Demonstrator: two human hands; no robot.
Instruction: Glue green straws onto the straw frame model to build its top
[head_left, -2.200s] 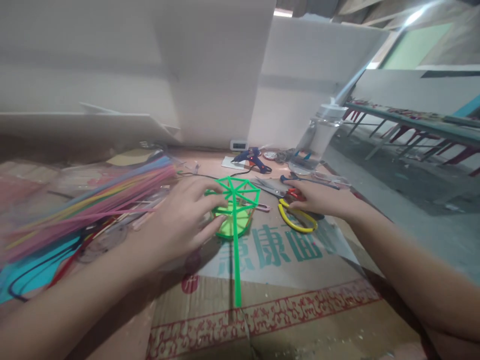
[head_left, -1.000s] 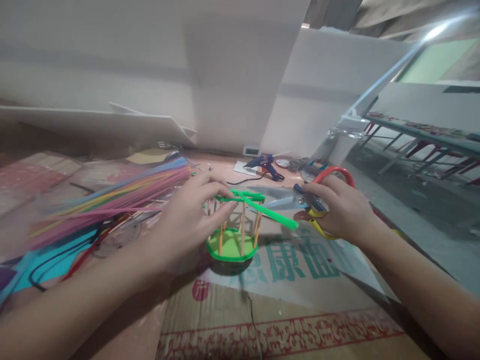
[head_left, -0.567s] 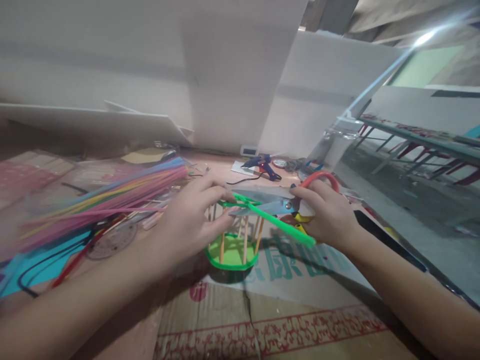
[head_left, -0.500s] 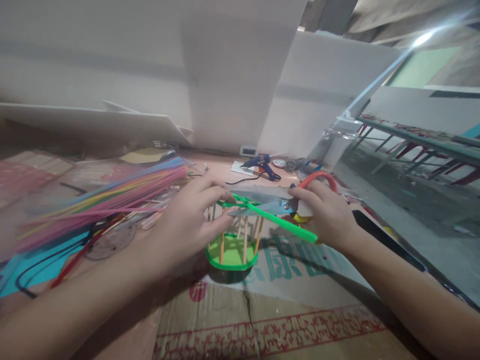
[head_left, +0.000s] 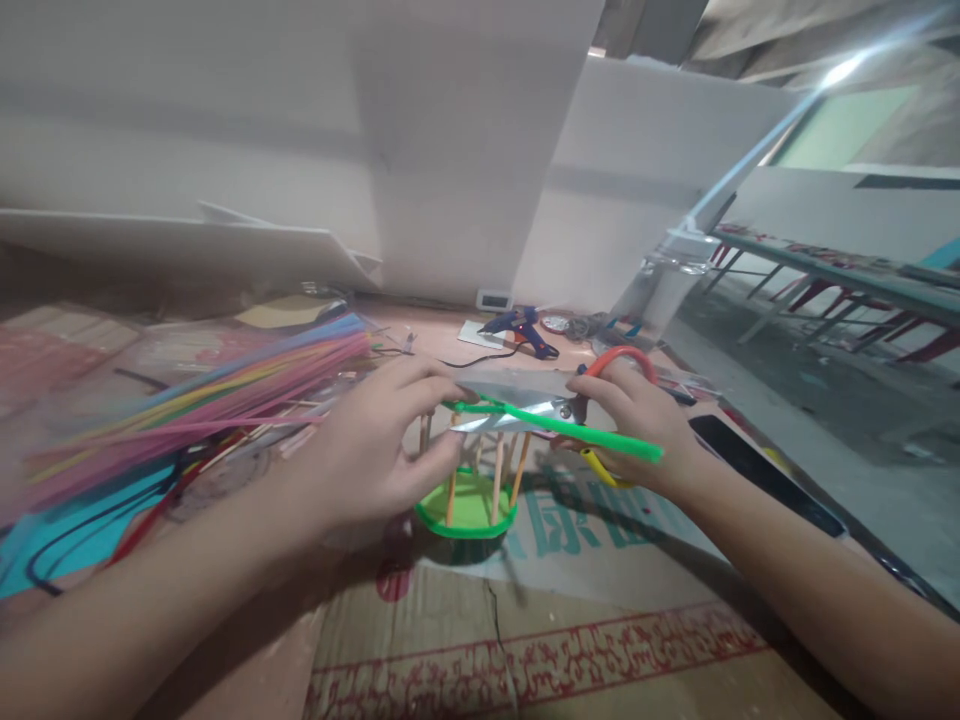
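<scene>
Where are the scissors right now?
The scissors are just right of centre in the head view, gripped by the right hand, blades pointing left at the green straw on top of the little stick model that the left hand holds.

We see a bright green straw [head_left: 600,440], scissors [head_left: 540,390] with silver blades and red and yellow handles, a green round base [head_left: 469,507], a pink, yellow and blue bundle of straws [head_left: 247,385], and brown cardboard [head_left: 450,610] with a red scroll border.

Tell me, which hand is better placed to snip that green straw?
Probably the right hand: it holds the scissors, blades open at the green straw. The left hand only steadies the model.
</scene>
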